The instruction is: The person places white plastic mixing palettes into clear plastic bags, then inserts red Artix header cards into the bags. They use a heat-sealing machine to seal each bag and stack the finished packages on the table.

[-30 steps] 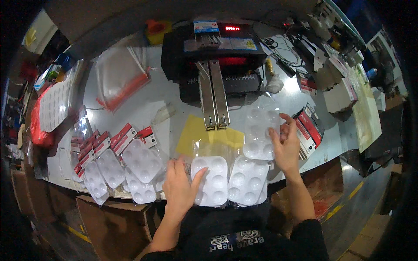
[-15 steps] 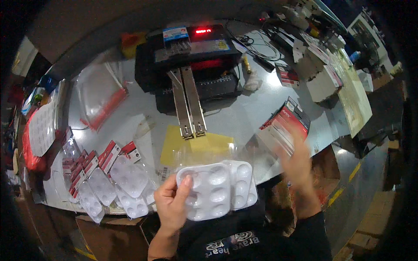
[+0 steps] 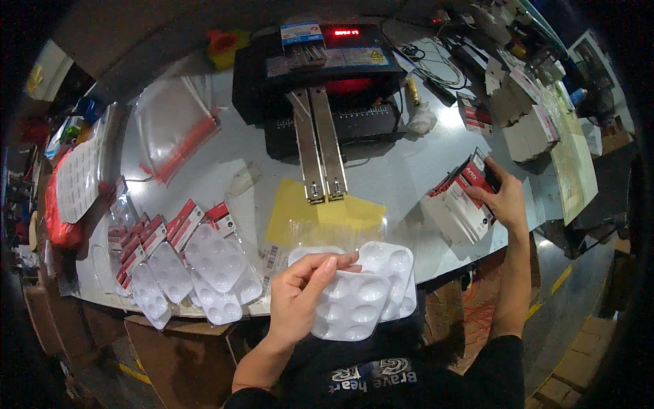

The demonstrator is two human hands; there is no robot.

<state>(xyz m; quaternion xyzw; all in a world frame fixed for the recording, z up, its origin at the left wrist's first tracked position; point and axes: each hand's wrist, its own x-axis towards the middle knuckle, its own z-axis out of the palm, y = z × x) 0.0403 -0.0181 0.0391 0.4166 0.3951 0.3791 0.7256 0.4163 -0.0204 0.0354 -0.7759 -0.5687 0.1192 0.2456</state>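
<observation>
At the table's front edge, my left hand (image 3: 296, 293) is closed on several white plastic paint palettes (image 3: 353, 307) with round wells; the palettes overlap like a fan. Clear film shows just above them. Out to the right, my right hand (image 3: 505, 199) grips the edge of a stack of red, black and white printed cards (image 3: 463, 198), thumb on top and fingers at the far side. At the left lie several palettes in clear bags (image 3: 214, 259) with red and white header cards, overlapping one another.
A black machine (image 3: 320, 75) with a lit red display stands at the back, two metal rails (image 3: 320, 146) reaching forward over a yellow sheet (image 3: 286, 218). Clear plastic bags (image 3: 174, 126) lie back left. A torn cardboard box (image 3: 528, 129) and cables (image 3: 436, 65) are at the right.
My right hand, blurred before, has moved out to the card stack and taken hold of its edge. My left hand's fingers now curl over the palettes, which have shifted in the grip.
</observation>
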